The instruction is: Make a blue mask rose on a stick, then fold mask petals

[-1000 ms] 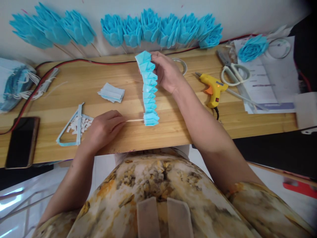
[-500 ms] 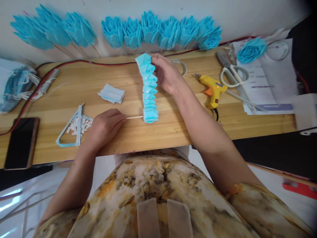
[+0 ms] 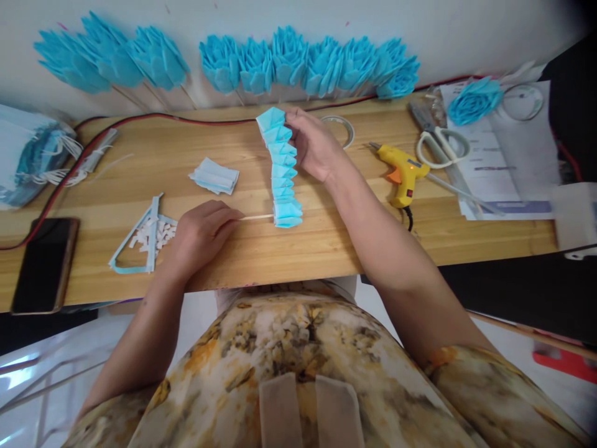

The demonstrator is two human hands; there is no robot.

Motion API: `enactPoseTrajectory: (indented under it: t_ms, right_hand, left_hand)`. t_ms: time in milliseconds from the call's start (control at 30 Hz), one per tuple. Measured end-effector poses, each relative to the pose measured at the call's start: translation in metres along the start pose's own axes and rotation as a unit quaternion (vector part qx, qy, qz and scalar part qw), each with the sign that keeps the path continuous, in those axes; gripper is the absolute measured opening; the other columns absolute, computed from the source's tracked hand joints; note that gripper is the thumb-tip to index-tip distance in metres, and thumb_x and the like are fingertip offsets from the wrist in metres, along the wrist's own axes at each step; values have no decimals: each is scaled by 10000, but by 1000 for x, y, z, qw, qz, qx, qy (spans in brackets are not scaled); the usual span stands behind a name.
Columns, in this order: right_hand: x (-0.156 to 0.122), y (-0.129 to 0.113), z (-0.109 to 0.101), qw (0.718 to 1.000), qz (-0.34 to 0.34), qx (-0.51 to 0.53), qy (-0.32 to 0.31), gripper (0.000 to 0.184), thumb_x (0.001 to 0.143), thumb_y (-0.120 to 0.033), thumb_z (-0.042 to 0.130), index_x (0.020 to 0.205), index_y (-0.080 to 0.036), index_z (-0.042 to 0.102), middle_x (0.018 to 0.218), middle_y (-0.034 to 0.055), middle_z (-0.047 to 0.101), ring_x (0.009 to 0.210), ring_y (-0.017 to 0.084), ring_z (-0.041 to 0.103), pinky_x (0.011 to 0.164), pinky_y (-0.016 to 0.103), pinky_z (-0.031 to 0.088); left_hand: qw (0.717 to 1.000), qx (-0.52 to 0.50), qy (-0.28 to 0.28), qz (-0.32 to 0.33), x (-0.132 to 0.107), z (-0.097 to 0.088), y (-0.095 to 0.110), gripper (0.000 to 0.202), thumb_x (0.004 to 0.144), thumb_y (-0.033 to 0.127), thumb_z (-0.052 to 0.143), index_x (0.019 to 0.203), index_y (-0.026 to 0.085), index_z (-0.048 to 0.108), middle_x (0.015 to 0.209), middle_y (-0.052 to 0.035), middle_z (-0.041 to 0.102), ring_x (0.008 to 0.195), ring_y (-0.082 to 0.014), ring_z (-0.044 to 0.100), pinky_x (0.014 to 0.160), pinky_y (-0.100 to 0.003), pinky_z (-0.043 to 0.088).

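Observation:
Between my hands hangs a strip of folded light-blue petals (image 3: 282,165), zigzagged along its length. My right hand (image 3: 313,142) pinches its far end, the fingertips partly hidden behind the strip. Closed round a thin wooden stick (image 3: 256,218), my left hand (image 3: 205,236) keeps the stick's other tip against the near end of the strip. Left of the strip lies a small pile of cut light-blue fabric pieces (image 3: 214,177). Beside my left wrist are thin blue trimmings (image 3: 152,236) and small white scraps (image 3: 165,233).
Finished blue flowers (image 3: 289,56) on sticks lean along the wall. At right lie a yellow glue gun (image 3: 405,171), scissors (image 3: 441,144), a tape roll (image 3: 347,130), papers (image 3: 494,168) and a blue flower (image 3: 476,101). A phone (image 3: 45,264), a bag of masks (image 3: 35,155) and a red-black cable (image 3: 158,116) are left.
The strip's near end has shifted slightly right and away from me, along with the stick. My right hand stays at the far end. The view has tilted a little.

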State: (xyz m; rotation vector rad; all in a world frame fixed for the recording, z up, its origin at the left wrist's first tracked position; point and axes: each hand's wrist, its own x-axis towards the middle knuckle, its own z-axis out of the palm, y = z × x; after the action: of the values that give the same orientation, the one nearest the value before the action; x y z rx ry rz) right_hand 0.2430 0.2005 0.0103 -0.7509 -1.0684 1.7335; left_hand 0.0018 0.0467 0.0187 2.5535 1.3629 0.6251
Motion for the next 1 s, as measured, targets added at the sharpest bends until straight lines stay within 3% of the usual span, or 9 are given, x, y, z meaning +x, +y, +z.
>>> enactPoseTrajectory:
  t_ms: [167, 267, 367, 567, 867, 1000]
  right_hand:
    - [1, 4, 1, 998, 58, -23, 19, 208, 932, -430, 615, 978, -228, 602, 794, -3, 669, 821, 157, 605, 686, 278, 469]
    - [-1, 3, 0, 996, 88, -17, 7, 361, 996, -543, 508, 1101, -220, 630, 913, 14, 728, 816, 152, 660, 659, 257, 514]
    - [-3, 1, -1, 995, 98, -25, 10, 488, 974, -659, 485, 1127, -227, 651, 957, 24, 748, 838, 150, 692, 673, 240, 545]
    - [1, -1, -5, 992, 100, -76, 3, 543, 905, -687, 590, 1166, -218, 671, 906, 36, 747, 783, 153, 687, 658, 241, 554]
    - [-11, -6, -5, 968, 105, -229, -2, 330, 883, -485, 722, 1098, -239, 678, 840, 15, 713, 696, 132, 650, 571, 226, 519]
    - [-24, 0, -5, 968, 94, -231, -7, 421, 815, -334, 784, 1202, -242, 646, 836, -8, 705, 692, 124, 629, 580, 225, 513]
  left_hand:
    - [1000, -2, 3, 3, 0, 4, -3, 273, 1037, 288, 464, 1003, 173, 709, 946, -74, 717, 863, -206, 666, 772, -314, 514]
    - [1000, -5, 14, 6, -1, 7, -5, 281, 1036, 291, 469, 1005, 170, 720, 943, -80, 720, 858, -210, 670, 767, -322, 518]
    - [1000, -8, 25, 7, -2, 9, -6, 289, 1038, 286, 467, 1008, 168, 729, 938, -84, 722, 855, -213, 671, 763, -326, 520]
    - [999, -27, 43, 20, -4, 13, -9, 290, 1032, 277, 483, 1026, 148, 742, 955, -104, 730, 878, -230, 677, 777, -341, 529]
    - [999, -23, 46, 15, -8, 13, -10, 301, 1036, 272, 460, 1035, 181, 747, 983, -94, 741, 905, -223, 684, 800, -342, 532]
    - [998, -15, 52, 22, -10, 14, -9, 298, 1037, 256, 462, 1027, 175, 748, 985, -95, 746, 906, -225, 690, 787, -333, 527]
